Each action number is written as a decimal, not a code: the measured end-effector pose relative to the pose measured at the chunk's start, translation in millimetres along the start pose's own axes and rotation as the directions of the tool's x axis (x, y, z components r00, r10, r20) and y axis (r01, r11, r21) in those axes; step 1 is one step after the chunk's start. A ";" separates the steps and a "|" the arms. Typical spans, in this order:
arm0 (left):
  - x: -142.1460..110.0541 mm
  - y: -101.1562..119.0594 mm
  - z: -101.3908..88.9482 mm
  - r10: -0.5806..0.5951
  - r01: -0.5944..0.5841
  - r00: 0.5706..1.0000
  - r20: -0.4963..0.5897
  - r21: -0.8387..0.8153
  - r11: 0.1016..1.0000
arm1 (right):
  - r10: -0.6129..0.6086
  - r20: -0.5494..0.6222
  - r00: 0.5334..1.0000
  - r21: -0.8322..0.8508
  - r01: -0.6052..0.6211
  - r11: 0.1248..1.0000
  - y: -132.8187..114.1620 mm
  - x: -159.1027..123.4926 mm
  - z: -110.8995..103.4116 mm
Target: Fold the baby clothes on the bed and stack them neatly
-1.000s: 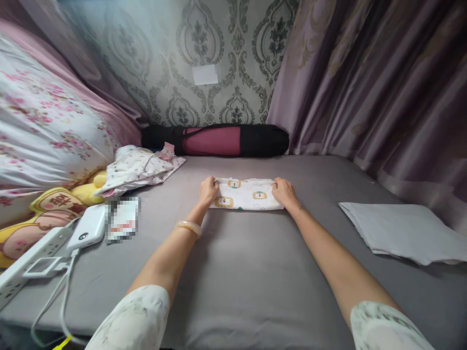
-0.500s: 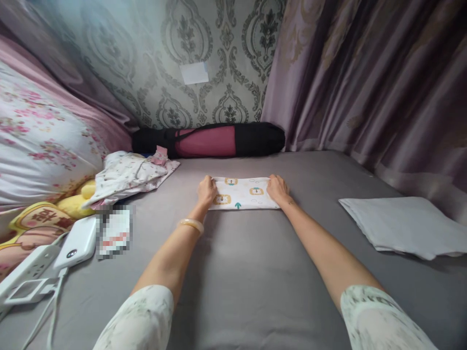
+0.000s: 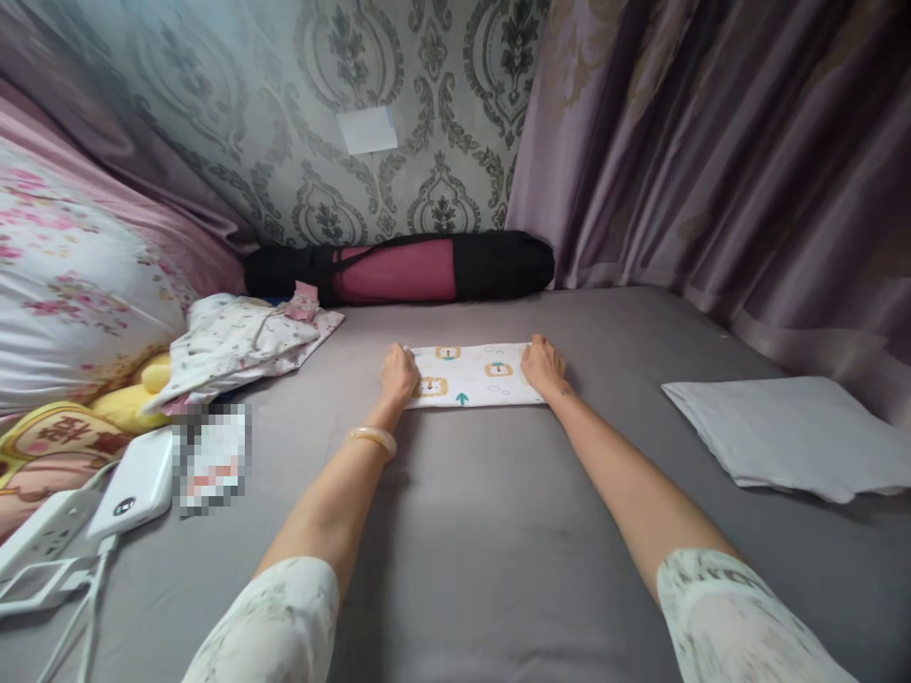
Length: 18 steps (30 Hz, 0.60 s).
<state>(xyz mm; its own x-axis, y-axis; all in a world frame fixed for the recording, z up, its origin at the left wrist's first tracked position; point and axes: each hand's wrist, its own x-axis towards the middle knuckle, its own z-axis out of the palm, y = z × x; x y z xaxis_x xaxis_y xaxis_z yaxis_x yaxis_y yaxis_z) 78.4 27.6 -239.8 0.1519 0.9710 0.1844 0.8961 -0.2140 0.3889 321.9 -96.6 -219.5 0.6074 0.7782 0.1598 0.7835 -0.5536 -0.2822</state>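
A white cloth [image 3: 470, 378] printed with yellow lion faces and green leaves lies folded in a long rectangle on the grey bed sheet [image 3: 484, 531]. My left hand [image 3: 399, 376] is closed on its left end, the wrist wearing a pale bangle. At the opposite end, my right hand [image 3: 544, 368] grips the cloth with curled fingers. The fabric is stretched fairly flat between both hands. Its two short edges are partly hidden under my fingers.
Folded grey fabric [image 3: 790, 436] lies at the right. Along the wall rests a black and maroon roll bag [image 3: 399, 270]. To the left are crumpled printed clothes [image 3: 242, 337], a white power bank [image 3: 135, 484], a power strip [image 3: 49, 531] with cables, and a yellow plush [image 3: 128, 408].
The cloth's front has flattened and smoothed, showing more of the green leaf print. Both hands keep hold of its ends. The camera view has shifted slightly to the right.
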 end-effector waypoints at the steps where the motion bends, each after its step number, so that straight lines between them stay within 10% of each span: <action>1: 0.3 -0.3 1.1 -0.004 0.004 1.000 -0.001 0.006 1.000 | 0.013 -0.015 1.000 0.005 -0.013 1.000 0.5 -0.2 1.8; 12: -9.7 14.7 -20.2 0.040 -0.037 0.997 -0.061 0.044 0.998 | 0.050 0.046 0.998 0.117 -0.055 0.992 3.7 5.4 -12.7; 18: -37.4 56.9 -13.8 0.376 -0.376 0.926 0.026 0.005 0.926 | -0.366 -0.038 0.930 0.072 0.368 0.927 -50.4 -26.8 -6.0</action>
<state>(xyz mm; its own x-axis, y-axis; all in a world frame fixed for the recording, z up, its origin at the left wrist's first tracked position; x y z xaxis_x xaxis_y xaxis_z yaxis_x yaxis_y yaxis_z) 118.0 -22.3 -212.1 0.4885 0.8216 0.2938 0.7752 -0.5632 0.2860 266.9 -91.3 -203.9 0.2831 0.9149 0.2878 0.9403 -0.2057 -0.2710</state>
